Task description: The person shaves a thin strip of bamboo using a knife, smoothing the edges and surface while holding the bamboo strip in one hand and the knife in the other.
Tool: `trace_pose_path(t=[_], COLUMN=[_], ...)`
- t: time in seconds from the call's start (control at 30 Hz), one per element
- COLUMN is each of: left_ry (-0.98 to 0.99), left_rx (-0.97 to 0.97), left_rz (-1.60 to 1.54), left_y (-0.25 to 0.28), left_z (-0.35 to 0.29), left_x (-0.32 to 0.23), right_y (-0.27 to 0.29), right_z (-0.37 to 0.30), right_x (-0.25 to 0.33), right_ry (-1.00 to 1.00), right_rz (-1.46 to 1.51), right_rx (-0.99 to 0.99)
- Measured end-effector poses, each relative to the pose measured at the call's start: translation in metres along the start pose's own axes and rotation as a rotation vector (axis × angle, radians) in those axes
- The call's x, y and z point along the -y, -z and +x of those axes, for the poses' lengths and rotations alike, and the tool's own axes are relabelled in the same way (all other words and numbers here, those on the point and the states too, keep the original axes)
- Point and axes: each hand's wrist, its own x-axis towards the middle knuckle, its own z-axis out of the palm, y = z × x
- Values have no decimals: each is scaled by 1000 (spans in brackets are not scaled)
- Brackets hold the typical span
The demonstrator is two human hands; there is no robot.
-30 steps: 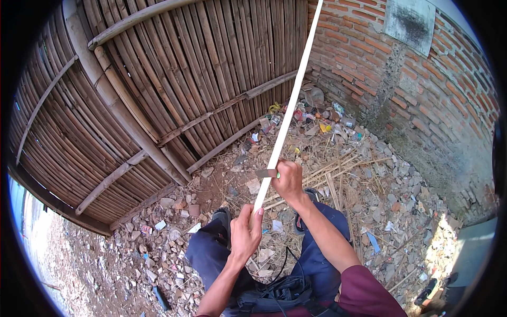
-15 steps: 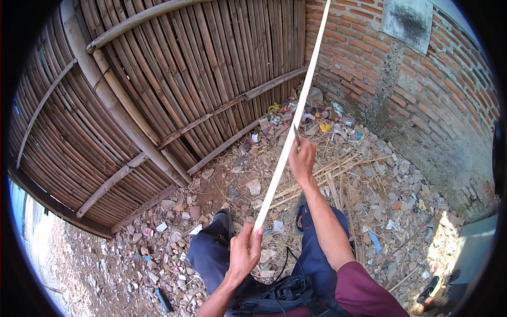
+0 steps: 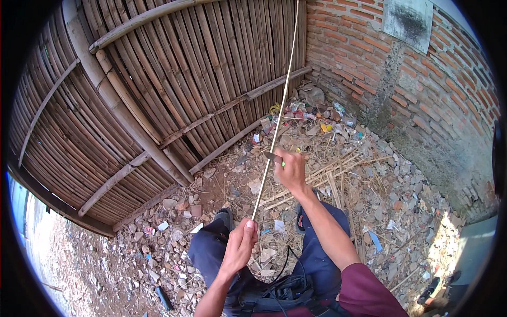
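Observation:
A long, thin, pale strip (image 3: pixel 282 111), probably split bamboo, slants up and away toward the far wall with its narrow edge showing. My left hand (image 3: pixel 240 247) is closed around its near end, thumb on top. Farther along, my right hand (image 3: pixel 291 170) grips a small knife (image 3: pixel 272 157) with a bit of green at the handle. The dark blade lies across the strip and appears to touch it. Most of the knife's handle is hidden inside my fist.
A bamboo-slat wall (image 3: pixel 206 63) rises on the left, and a brick wall (image 3: pixel 359 58) on the right. Rubble and litter (image 3: pixel 317 119) cover the ground. Several loose bamboo pieces (image 3: pixel 332 177) lie past my feet. A dark blue object (image 3: pixel 163 299) rests at lower left.
The strip has turned from its broad face to its narrow edge, and its far end has swung left. My right hand with the knife has come nearer and slightly left.

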Motion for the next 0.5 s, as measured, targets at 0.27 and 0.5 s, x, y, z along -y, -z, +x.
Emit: trace_pose_path(t=[0.27, 0.5], left_ry=[-64, -135], left_rx=[-41, -154], left_rz=[61, 413], left_y=[-2, -4], left_z=[11, 12], left_x=[-6, -5], right_y=[3, 4], right_z=[-15, -16], right_x=[38, 35], right_ry=[16, 24], right_rz=[23, -40], right_rx=[208, 278])
